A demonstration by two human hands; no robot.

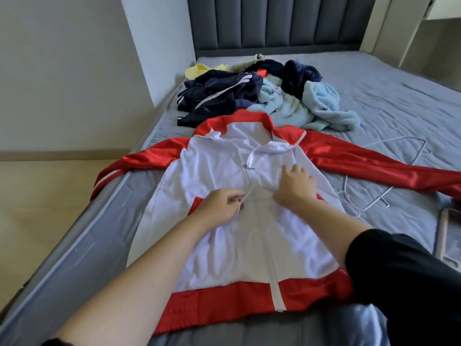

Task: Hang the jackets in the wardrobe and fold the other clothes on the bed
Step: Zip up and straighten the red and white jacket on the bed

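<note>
A red and white jacket (214,168) lies flat, front up, on the grey bed (389,101), sleeves spread to both sides. My left hand (222,204) pinches the zipper near mid chest. My right hand (294,184) rests flat on the jacket's right chest panel, fingers spread. The zipper is closed from the hem up to about my left hand. Further up the bed sits a pile of clothes: a navy jacket with white stripes (219,94), a light blue fleece garment (314,106), a dark blue fleece (299,73) and a yellow item (197,71).
White wire hangers (396,156) lie on the bed to the right of the jacket, partly under its sleeve. Another hanger (441,236) lies at the right edge. A grey padded headboard (274,21) stands at the back. The floor (50,196) is on the left.
</note>
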